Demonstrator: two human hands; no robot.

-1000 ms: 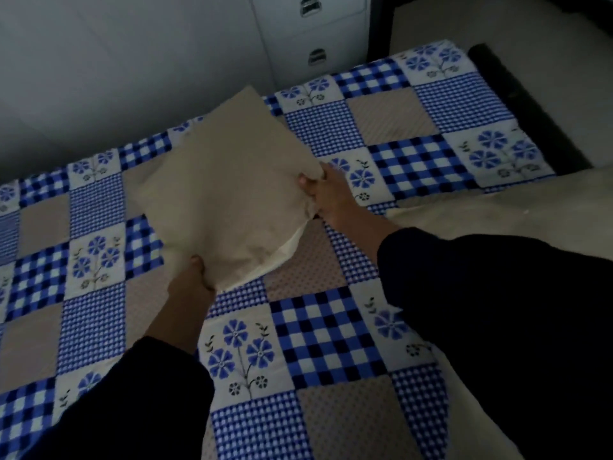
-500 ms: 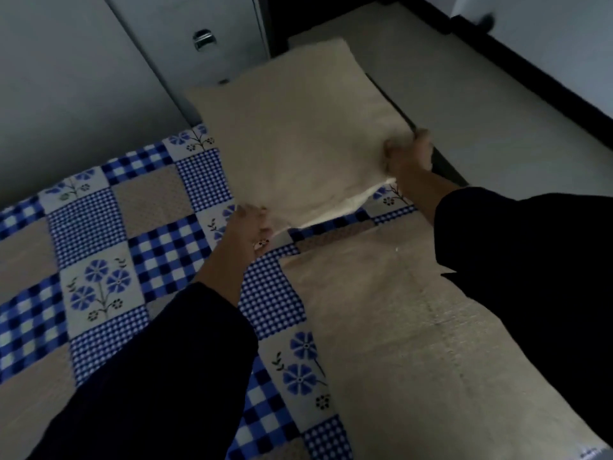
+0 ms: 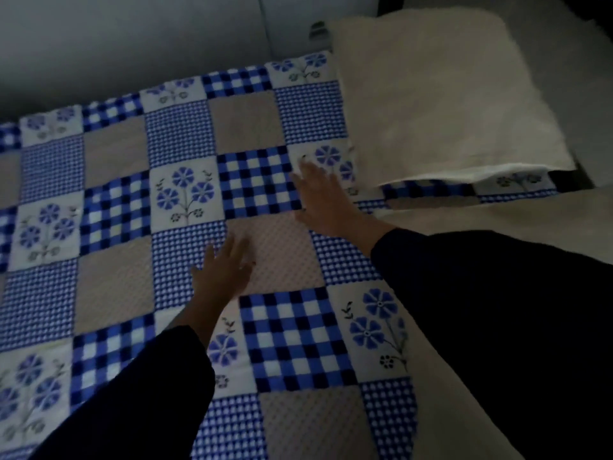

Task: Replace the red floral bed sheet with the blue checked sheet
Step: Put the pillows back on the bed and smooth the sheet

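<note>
Both hands, left hand (image 3: 225, 268) and right hand (image 3: 323, 197), lie spread flat, blurred, on the blue checked sheet (image 3: 179, 134). Dark sleeves (image 3: 497, 310) hide its near edge; the cream pillow (image 3: 441, 94) covers the far corner.

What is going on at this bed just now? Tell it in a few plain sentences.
A person in dark sleeves is making a bed. The blue checked sheet is spread across it. The left hand and the right hand are both open, fingers spread, low over the sheet as if to smooth it; contact cannot be told. A beige pillow lies at the far right corner. No red floral sheet is in view.
</note>
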